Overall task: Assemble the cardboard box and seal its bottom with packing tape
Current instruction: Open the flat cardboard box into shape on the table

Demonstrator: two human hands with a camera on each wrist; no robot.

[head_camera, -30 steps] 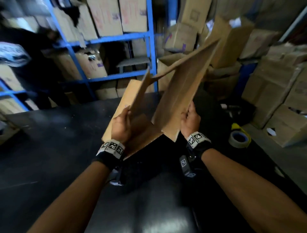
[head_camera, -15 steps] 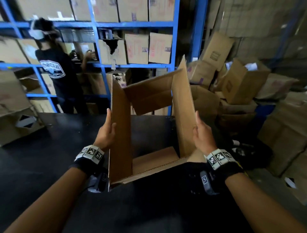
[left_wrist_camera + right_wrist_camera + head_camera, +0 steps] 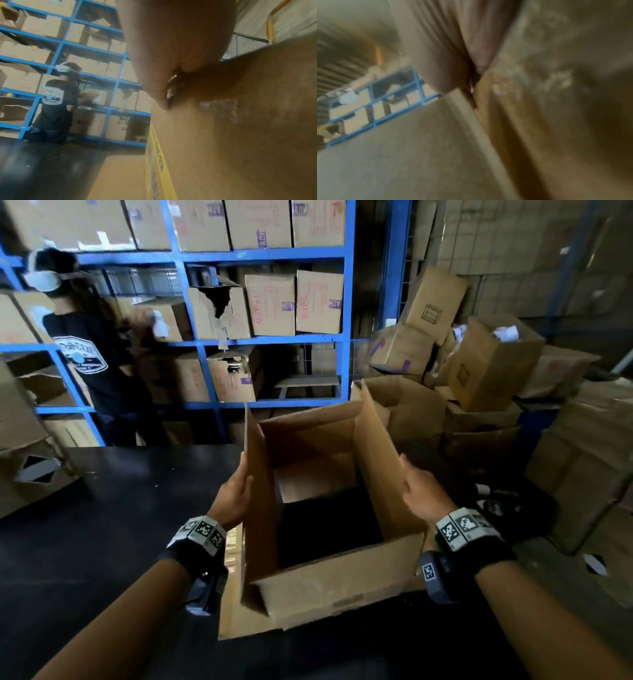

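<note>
The brown cardboard box (image 3: 329, 583) stands as an open rectangular tube on the black table (image 3: 102, 525). I see the tabletop through it. One far flap (image 3: 315, 481) lies folded inward at the bottom, and a near flap (image 3: 239, 621) splays out on the table. My left hand (image 3: 236, 494) presses flat against the outer left wall, fingers straight upward. My right hand (image 3: 421, 494) presses flat on the outer right wall. In the left wrist view the left hand (image 3: 171, 47) lies against the box wall (image 3: 240, 135). The right wrist view is blurred, with the right hand (image 3: 453, 47) on cardboard (image 3: 556, 121).
Blue shelving (image 3: 347, 337) full of cartons runs behind the table. A person in a black T-shirt (image 3: 92, 361) stands at the shelves, far left. Open and stacked cartons (image 3: 486, 371) crowd the floor to the right. Another carton (image 3: 30, 470) sits at the table's left edge.
The flattened box, held tilted in the air a second ago, has been spread into a square tube and set upright on the table. Both hands shifted to its outer side walls.
</note>
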